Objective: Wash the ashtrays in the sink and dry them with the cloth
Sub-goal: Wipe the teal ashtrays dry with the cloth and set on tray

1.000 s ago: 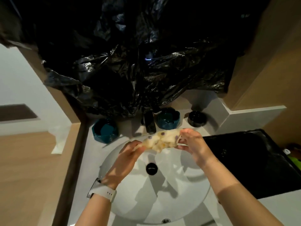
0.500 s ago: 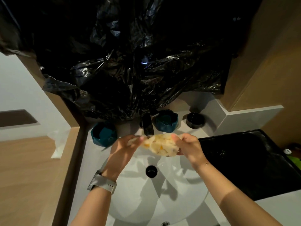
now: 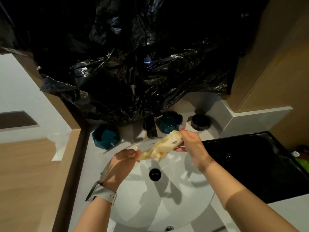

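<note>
**Cloth twisted between both hands above sink**

Left hand (image 3: pixel 124 159) grips one end of the pale yellow cloth (image 3: pixel 161 149), fingers curled round it. Right hand (image 3: pixel 190 144) grips the other end, thumb and fingers pinching it. Cloth is bunched and stretched between them, held in the air over the white sink (image 3: pixel 192 206), above its black drain plug (image 3: pixel 155 174). Behind the sink on the table (image 3: pixel 287 213): teal ashtray (image 3: pixel 105 136) left of the faucet (image 3: pixel 151 128), second teal ashtray (image 3: pixel 170 122) right of the faucet, small black ashtray (image 3: pixel 200 122) further right. Black plastic sheet (image 3: pixel 133 64) hangs behind the sink. Grey watch (image 3: pixel 102 193) on the left wrist.
</note>
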Demonstrator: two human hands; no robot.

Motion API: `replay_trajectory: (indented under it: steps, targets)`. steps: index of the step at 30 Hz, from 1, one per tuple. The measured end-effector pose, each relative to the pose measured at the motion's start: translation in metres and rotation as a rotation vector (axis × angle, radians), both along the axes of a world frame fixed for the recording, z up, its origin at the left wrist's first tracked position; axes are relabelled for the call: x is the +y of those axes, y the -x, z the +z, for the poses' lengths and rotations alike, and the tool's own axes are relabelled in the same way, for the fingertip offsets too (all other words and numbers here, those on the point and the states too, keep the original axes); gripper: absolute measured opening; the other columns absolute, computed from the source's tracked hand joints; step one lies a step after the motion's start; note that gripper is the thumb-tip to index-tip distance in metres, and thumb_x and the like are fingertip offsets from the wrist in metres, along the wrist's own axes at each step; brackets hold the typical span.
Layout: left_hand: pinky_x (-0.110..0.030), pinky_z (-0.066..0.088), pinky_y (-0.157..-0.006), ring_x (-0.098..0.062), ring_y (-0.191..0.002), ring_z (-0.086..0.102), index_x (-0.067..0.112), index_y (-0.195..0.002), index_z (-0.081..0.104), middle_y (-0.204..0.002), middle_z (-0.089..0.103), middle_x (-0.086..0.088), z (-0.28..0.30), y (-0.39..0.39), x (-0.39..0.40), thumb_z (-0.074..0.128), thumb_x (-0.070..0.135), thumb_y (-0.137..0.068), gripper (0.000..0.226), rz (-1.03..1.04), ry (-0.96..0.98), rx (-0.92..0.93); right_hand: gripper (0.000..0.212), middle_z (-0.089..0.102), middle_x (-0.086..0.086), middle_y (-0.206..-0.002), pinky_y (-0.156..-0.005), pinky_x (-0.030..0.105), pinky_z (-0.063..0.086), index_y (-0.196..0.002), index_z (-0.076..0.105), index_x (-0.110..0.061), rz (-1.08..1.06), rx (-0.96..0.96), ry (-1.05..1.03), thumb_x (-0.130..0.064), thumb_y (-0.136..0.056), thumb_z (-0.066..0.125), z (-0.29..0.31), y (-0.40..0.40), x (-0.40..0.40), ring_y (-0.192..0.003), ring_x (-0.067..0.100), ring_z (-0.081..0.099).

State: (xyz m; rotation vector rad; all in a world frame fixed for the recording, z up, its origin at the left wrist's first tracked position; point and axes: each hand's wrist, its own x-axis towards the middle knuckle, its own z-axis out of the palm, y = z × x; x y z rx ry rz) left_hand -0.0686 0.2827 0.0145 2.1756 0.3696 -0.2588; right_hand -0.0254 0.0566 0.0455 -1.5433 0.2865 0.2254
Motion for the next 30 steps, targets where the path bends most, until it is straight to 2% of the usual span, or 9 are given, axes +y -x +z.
replay_trajectory:
  steps: [2,4,9,15,20,23,25,27,30]
  targets:
    - [-0.033,0.045,-0.101,-0.02,-0.114,0.061,0.027,-0.112,0.068,-0.12,0.066,0.004,0.002,-0.002,-0.003,0.056,0.033,-0.099,0.018,-0.218,0.129,-0.056,0.041,0.069,0.009,-0.073,-0.068,0.029,0.06,-0.094,0.066,0.002,0.123,-0.017,-0.012,-0.033,-0.1,0.046,0.014,0.001,0.011,-0.07,0.017,0.067]
    - [-0.035,0.043,-0.107,-0.025,-0.126,0.056,0.021,-0.138,0.052,-0.135,0.06,-0.003,0.005,-0.003,-0.014,0.056,0.025,-0.098,0.04,-0.398,0.555,0.005,0.039,0.069,0.011,-0.078,-0.074,0.029,0.059,-0.092,0.066,0.002,0.229,-0.052,-0.015,-0.031,-0.1,0.047,0.024,0.002,0.02,-0.074,0.018,0.066]
    - [-0.036,0.053,-0.083,-0.028,-0.093,0.066,0.015,-0.104,0.067,-0.094,0.072,-0.005,0.005,-0.004,-0.032,0.071,0.036,-0.082,0.031,-0.329,0.538,-0.159,0.042,0.071,0.019,-0.096,-0.085,0.037,0.057,-0.105,0.065,0.008,0.284,-0.057,-0.057,-0.03,-0.1,0.048,0.025,0.001,0.01,-0.086,0.026,0.069]
    - [-0.04,0.053,-0.086,-0.03,-0.102,0.066,0.004,-0.117,0.063,-0.112,0.068,-0.02,0.008,-0.011,-0.016,0.065,0.007,-0.088,0.029,-0.106,0.887,-0.148,0.017,0.063,0.017,-0.092,-0.067,0.026,0.057,-0.11,0.059,-0.004,0.306,0.153,0.023,-0.003,-0.094,0.054,-0.007,0.015,-0.024,-0.069,0.02,0.067]
    - [-0.039,0.052,-0.086,-0.03,-0.095,0.068,0.011,-0.101,0.069,-0.099,0.071,-0.016,0.011,-0.014,-0.039,0.067,0.0,-0.081,0.023,-0.076,0.885,-0.118,0.076,0.051,0.002,-0.133,-0.091,0.022,0.045,-0.141,0.039,-0.022,0.516,0.159,-0.018,-0.007,-0.068,0.054,-0.013,0.027,-0.014,-0.125,0.013,0.048]
    - [-0.044,0.052,-0.088,-0.033,-0.097,0.066,0.006,-0.103,0.067,-0.105,0.068,-0.025,0.014,-0.013,-0.045,0.065,0.002,-0.079,0.024,-0.166,0.896,-0.131,0.096,0.046,-0.007,-0.139,-0.097,0.021,0.044,-0.149,0.012,-0.036,0.669,0.071,0.133,-0.006,-0.076,0.067,-0.012,0.027,-0.001,-0.127,0.008,0.045]
    - [-0.044,0.054,-0.089,-0.036,-0.099,0.066,0.003,-0.103,0.067,-0.106,0.067,-0.028,0.012,-0.013,-0.044,0.062,-0.001,-0.08,0.024,-0.172,0.971,-0.122,0.08,0.06,-0.002,-0.12,-0.09,0.026,0.051,-0.139,0.036,-0.032,0.642,0.026,0.209,-0.008,-0.074,0.076,-0.019,0.024,0.006,-0.11,0.013,0.059]
    - [-0.042,0.054,-0.089,-0.038,-0.102,0.065,0.001,-0.105,0.064,-0.105,0.067,-0.025,0.012,-0.012,-0.037,0.062,0.0,-0.08,0.026,-0.131,1.034,-0.131,0.026,0.064,0.001,-0.085,-0.07,0.031,0.05,-0.096,0.063,-0.019,0.636,0.022,0.298,-0.019,-0.074,0.077,-0.021,0.021,0.013,-0.079,0.016,0.062]
    - [-0.036,0.056,-0.088,-0.032,-0.104,0.067,0.003,-0.103,0.063,-0.107,0.07,-0.017,0.01,-0.007,-0.01,0.069,-0.001,-0.081,0.023,-0.171,0.936,-0.098,0.02,0.061,0.004,-0.072,-0.062,0.033,0.044,-0.074,0.06,-0.01,0.688,-0.164,0.662,-0.026,-0.083,0.067,-0.021,0.011,0.011,-0.069,0.018,0.057]
